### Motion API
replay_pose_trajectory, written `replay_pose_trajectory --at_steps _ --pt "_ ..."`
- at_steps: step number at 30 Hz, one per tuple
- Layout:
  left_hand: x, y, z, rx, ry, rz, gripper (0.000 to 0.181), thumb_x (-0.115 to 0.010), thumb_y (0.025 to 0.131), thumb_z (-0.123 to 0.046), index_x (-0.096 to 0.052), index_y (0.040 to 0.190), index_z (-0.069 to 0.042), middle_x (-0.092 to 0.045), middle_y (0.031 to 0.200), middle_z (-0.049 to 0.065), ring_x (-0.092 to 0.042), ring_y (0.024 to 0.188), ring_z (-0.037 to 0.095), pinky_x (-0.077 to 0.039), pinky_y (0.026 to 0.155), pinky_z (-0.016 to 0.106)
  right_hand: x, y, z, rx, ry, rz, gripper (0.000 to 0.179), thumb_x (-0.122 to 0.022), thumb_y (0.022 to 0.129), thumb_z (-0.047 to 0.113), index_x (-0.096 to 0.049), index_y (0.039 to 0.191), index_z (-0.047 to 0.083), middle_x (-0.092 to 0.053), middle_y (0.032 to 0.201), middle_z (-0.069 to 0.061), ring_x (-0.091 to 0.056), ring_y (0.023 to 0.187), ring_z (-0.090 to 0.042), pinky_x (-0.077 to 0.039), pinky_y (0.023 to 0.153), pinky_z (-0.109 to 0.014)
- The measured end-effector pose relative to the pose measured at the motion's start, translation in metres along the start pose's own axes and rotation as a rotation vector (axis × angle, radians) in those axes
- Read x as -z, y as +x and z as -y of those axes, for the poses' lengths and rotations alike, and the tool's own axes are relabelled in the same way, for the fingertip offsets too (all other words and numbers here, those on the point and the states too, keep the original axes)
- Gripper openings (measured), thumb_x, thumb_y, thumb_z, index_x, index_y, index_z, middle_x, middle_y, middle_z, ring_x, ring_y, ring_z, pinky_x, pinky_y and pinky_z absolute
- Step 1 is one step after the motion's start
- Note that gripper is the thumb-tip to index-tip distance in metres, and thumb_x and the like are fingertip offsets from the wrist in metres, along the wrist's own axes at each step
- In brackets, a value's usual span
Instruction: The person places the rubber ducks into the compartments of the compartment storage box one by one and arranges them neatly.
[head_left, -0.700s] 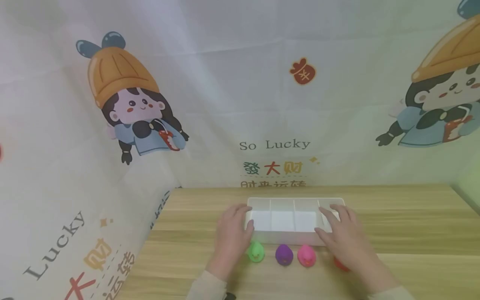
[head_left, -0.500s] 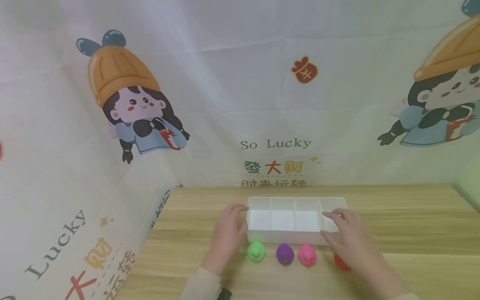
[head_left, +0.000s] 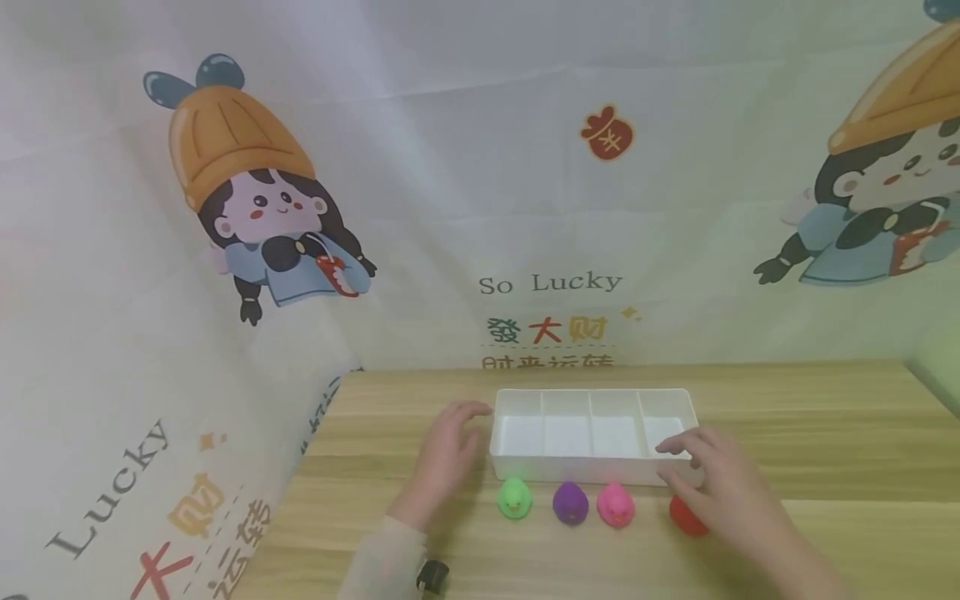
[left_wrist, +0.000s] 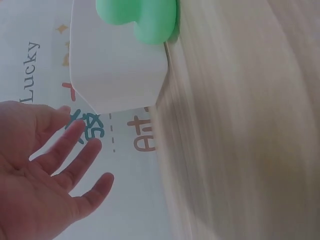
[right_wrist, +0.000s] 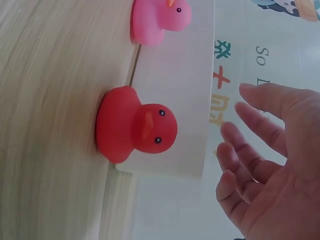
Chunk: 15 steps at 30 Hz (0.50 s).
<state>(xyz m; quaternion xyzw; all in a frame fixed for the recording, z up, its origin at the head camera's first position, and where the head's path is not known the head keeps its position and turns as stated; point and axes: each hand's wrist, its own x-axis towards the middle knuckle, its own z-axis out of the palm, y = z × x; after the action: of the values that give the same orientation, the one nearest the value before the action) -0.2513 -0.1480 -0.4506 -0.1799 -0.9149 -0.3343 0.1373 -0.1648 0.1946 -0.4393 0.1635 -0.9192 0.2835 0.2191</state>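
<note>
A white tray point(head_left: 566, 468) with several compartments stands on the wooden table, nothing lying in it. In front of it sit rubber ducks in a row: green point(head_left: 514, 498), purple point(head_left: 571, 503), pink point(head_left: 616, 505) and red point(head_left: 687, 516). My left hand point(head_left: 444, 450) is beside the tray's left end, fingers loosely spread and holding nothing; the left wrist view shows the green duck point(left_wrist: 155, 20) at the tray wall. My right hand point(head_left: 720, 475) hovers over the tray's right front corner and partly covers the red duck. In the right wrist view its relaxed fingers are apart from the red duck point(right_wrist: 135, 125).
A white printed cloth point(head_left: 420, 167) hangs behind the table and along its left side. The wooden tabletop point(head_left: 825, 450) extends to the right of the tray. A small black object point(head_left: 432, 575) shows by the left sleeve point(head_left: 386, 558).
My left hand has drawn away leftward from the tray's end. My right hand has lifted off the tray's right side and shifted right and toward me. The ducks keep their places.
</note>
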Motion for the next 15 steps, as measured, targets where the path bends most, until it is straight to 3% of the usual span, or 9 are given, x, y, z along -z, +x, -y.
replay_pose_trajectory --at_steps 7,11,15 --pt "-0.002 0.006 0.006 -0.038 -0.017 0.043 0.036 -0.057 0.082 -0.004 -0.054 0.115 -0.020 -0.049 0.120 -0.003 -0.041 0.112 0.014 -0.034 0.093 0.038 0.006 -0.005 -0.002 -0.089 0.042 0.120 0.014 -0.066 0.078 0.034 -0.061 0.088 0.024 -0.052 0.080 0.017 -0.046 0.068 -0.009 -0.041 0.055 -0.023" --pt "-0.002 0.007 0.006 -0.016 -0.037 0.073 0.034 -0.056 0.084 -0.008 -0.054 0.117 -0.018 -0.048 0.121 -0.003 -0.042 0.111 0.016 -0.035 0.092 0.040 0.009 -0.008 -0.003 -0.116 0.063 0.168 0.017 -0.072 0.073 0.025 -0.062 0.087 0.024 -0.054 0.080 0.015 -0.049 0.069 -0.008 -0.043 0.054 -0.023" --pt "-0.002 0.008 0.005 0.003 -0.058 0.087 0.032 -0.056 0.086 -0.011 -0.054 0.117 -0.016 -0.048 0.121 -0.003 -0.044 0.109 0.017 -0.037 0.090 0.040 0.010 -0.012 -0.006 -0.124 0.053 0.203 0.021 -0.075 0.069 0.027 -0.062 0.086 0.028 -0.056 0.081 0.015 -0.051 0.071 -0.006 -0.044 0.058 -0.024"
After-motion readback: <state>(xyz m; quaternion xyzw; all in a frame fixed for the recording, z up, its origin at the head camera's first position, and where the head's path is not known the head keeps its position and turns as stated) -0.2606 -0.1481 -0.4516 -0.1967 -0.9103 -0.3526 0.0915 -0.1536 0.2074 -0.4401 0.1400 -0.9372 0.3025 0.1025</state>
